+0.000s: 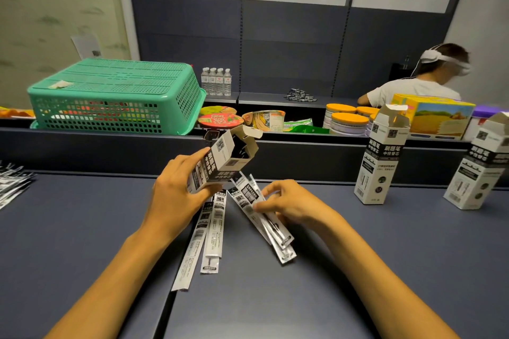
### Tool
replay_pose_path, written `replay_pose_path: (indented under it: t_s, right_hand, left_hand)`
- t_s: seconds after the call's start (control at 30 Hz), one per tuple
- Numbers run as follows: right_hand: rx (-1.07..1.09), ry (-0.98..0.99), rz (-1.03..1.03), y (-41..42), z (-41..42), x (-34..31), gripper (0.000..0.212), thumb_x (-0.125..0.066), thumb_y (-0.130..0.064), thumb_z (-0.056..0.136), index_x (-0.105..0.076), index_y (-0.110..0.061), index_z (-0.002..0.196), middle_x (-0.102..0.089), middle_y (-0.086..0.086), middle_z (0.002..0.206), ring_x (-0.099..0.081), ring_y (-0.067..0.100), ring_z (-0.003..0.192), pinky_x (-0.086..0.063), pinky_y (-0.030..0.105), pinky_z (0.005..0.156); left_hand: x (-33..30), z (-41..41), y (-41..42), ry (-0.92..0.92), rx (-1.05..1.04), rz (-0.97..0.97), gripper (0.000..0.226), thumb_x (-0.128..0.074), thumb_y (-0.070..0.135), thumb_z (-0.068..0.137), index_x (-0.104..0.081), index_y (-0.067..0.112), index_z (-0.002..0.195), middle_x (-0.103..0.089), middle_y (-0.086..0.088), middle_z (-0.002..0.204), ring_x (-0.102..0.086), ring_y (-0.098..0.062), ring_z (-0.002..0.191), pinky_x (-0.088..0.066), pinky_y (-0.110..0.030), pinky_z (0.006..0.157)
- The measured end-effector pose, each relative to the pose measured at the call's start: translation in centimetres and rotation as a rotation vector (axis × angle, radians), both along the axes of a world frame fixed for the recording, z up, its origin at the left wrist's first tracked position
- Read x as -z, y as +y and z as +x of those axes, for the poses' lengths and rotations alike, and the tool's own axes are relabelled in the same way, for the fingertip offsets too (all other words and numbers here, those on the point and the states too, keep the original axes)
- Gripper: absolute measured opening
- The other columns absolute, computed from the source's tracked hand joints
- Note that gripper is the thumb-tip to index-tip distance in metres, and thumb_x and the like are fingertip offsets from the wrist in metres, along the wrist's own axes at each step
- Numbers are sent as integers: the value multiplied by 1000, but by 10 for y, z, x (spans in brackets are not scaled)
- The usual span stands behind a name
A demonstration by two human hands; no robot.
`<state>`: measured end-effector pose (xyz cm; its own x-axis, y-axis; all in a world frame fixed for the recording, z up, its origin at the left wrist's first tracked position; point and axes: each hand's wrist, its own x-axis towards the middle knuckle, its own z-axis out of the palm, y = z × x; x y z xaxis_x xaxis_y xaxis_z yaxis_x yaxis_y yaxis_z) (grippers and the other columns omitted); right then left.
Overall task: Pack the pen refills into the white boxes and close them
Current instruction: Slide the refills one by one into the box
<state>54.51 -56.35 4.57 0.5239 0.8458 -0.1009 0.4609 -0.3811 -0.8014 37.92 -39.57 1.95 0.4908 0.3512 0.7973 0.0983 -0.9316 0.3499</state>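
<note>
Head view: loading step. Left hand (pixel 176 190) clasping tilted open white box (pixel 220 164) above table (pixel 385 256); right hand (pixel 289 205) pinching refill packets (pixel 264 217). Next, probably: align packet ends with box mouth, slide in.

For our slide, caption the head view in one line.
Left hand tilts an open white box while right hand gathers packaged refills.

The dark blue table (pixel 358 270) carries two loose refill packets (pixel 205 239), two upright open white boxes (pixel 381 157), and more packets (pixel 12 184) at its left edge.
</note>
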Motion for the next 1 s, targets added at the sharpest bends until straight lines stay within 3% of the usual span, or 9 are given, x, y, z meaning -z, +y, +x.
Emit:
replay_pose_path:
  t_s: [0.07, 0.13, 0.27, 0.37, 0.6, 0.83, 1.0]
  right_hand:
    - [-4, 128, 132, -8, 2, -6, 18, -74, -19, 85, -69, -5, 96, -67, 2, 71, -54, 5, 48, -40, 17, 46]
    - [-2, 174, 265, -14, 5, -10, 22, -68, -17, 90, -69, 5, 94, -64, 7, 67, -50, 9, 46, -40, 19, 45]
    - [-30, 245, 461, -29, 8, -21, 27, -64, -25, 91, -69, 2, 93, -64, 2, 61, -56, 14, 53, -49, 22, 49]
    - [-29, 258, 607, -37, 7, -26, 35, -64, -32, 84, -69, 0, 96, -67, 8, 70, -57, 16, 56, -50, 23, 50]
    - [93, 328, 1038, -42, 1, -43, 28, -67, -33, 76, -64, -7, 86, -67, 7, 71, -59, 15, 52, -50, 25, 46]
    - [193, 93, 1099, -42, -5, -48, 21, -63, -29, 84, -62, -8, 86, -67, -1, 64, -65, 15, 57, -55, 28, 51]
    - [188, -58, 1090, -45, -4, -46, 17, -63, -26, 85, -61, -9, 86, -68, -1, 65, -65, 15, 56, -55, 24, 55]
  left_hand:
    - [0, 0, 0, -2, 7, -7, 75, -81, 29, 74, -47, 21, 140, -60, 0, 115, -56, -16, 102, -54, -36, 82]
    - [1, 0, 0, -3, 11, -10, 75, -81, 29, 74, -47, 21, 140, -60, 0, 116, -56, -16, 102, -54, -36, 82]
    - [0, 0, 0, 2, 11, -10, 75, -82, 28, 73, -48, 20, 140, -60, 1, 116, -55, -15, 102, -54, -34, 82]
    - [0, 1, 0, 8, 12, -2, 76, -83, 28, 73, -48, 20, 140, -60, 1, 116, -56, -14, 102, -54, -33, 82]
    - [0, 1, -4, 25, 35, 21, 75, -83, 24, 73, -48, 20, 139, -60, 1, 115, -56, -13, 102, -51, -27, 83]
    - [0, 1, -4, 40, 39, 37, 75, -83, 22, 73, -48, 21, 139, -60, 1, 115, -56, -12, 102, -44, -15, 84]
    - [0, 1, -3, 43, 33, 48, 76, -83, 24, 73, -47, 22, 140, -60, 0, 116, -56, -13, 103, -49, -23, 85]
